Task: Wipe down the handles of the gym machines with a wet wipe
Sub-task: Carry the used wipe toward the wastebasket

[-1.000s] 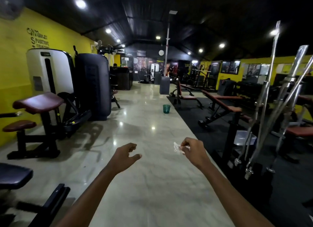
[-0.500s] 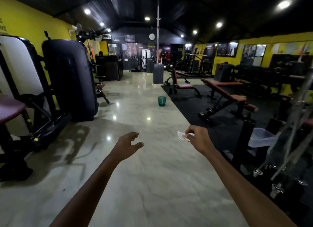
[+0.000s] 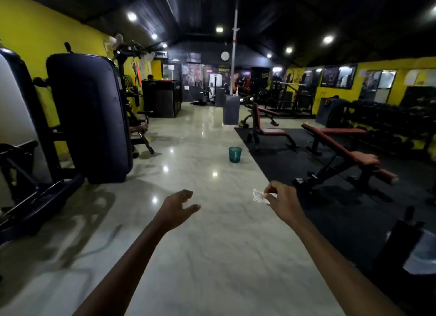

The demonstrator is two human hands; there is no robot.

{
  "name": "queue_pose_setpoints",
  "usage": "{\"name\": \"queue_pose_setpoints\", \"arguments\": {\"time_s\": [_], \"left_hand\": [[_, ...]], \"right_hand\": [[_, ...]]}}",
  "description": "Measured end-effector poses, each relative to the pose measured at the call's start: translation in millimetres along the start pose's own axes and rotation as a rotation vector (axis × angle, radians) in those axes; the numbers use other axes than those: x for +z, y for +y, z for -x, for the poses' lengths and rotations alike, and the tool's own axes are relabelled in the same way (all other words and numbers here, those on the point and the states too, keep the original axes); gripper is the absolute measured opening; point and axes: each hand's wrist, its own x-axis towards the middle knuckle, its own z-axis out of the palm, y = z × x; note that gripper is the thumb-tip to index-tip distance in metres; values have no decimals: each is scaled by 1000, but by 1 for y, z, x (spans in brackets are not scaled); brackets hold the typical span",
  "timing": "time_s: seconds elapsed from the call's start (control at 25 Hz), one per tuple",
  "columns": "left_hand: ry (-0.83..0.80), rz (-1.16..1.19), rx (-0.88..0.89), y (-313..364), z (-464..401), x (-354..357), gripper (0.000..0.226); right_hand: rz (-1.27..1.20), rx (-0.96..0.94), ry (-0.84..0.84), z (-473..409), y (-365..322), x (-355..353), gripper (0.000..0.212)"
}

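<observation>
Taking the green bin (image 3: 235,154) on the pale floor (image 3: 212,256) as the landmark: far to its left stands the dark weight machine (image 3: 88,117) against the yellow wall, now larger and closer to the view's edge than a second ago, while the upright steel bars that filled the right side then have dropped out of sight. That shift suggests the person has walked up the aisle and turned slightly, so the bin now sits nearer and almost straight ahead. Below and left of the bin, the left hand (image 3: 175,208) hangs loosely curled, holding nothing, much as before. Below and right of the bin, the right hand (image 3: 282,202) still pinches the crumpled white wipe (image 3: 259,196) between thumb and fingertips, well apart from any handle. Right of the bin, on the black mat, are the red-padded benches (image 3: 339,148). No handle is being wiped at present; my guess is the wipe is either being carried to another machine or headed for the bin.
</observation>
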Motion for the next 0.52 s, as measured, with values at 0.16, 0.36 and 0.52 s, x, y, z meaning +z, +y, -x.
{"name": "queue_pose_setpoints", "arguments": {"time_s": [0.16,0.36,0.52], "left_hand": [[5,30,21,-39,-143,25,49],[-21,-16,41,-96,-325,51,51],[-33,-62,73,-116,-476,57,51]], "right_hand": [[21,-51,-4,-126,52,62,12],[39,-31,14,-278,112,149,10],[44,0,25,-405,151,207,13]]}}
